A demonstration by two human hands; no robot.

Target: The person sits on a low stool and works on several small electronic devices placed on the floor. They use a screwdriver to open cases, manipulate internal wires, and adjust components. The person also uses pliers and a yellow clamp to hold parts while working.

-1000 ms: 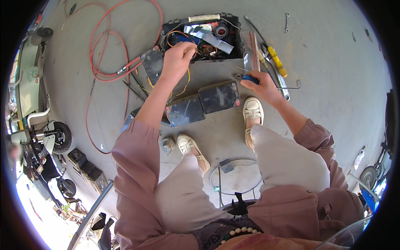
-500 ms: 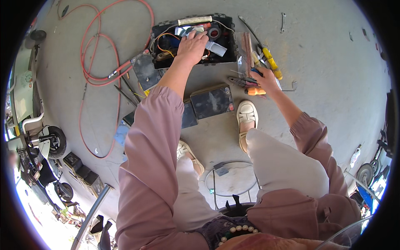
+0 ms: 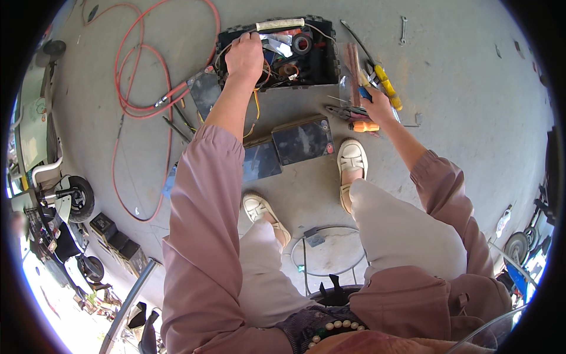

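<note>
Over the left part of a black crate (image 3: 324, 74) is my left hand (image 3: 244, 56), its fingers curled closed; what they grip is hidden. A yellow wire (image 3: 257, 106) hangs beside its wrist, over the crate's near side. In the crate lie a roll of black tape (image 3: 302, 43), silvery packets (image 3: 277, 44) and tangled small parts. To the right, my right hand (image 3: 379, 106) is closed round a blue-handled tool (image 3: 365, 93), low among the tools on the floor. Near it lie pliers (image 3: 345, 113), an orange-handled tool (image 3: 364, 126), a yellow-handled tool (image 3: 386, 85) and a clear bag with brownish strips (image 3: 352, 65).
Dark box-shaped batteries (image 3: 302, 141) lie before my feet, and another (image 3: 204, 94) left of the crate. A red hose (image 3: 121, 76) loops over the left floor. A wrench (image 3: 404, 30) lies at the far right. A round-topped stool (image 3: 330, 251) is close to me.
My left hand has moved left and slightly back within the crate, uncovering its middle. The yellow wire now hangs outside the crate. My right hand has shifted slightly, still on the blue-handled tool.
</note>
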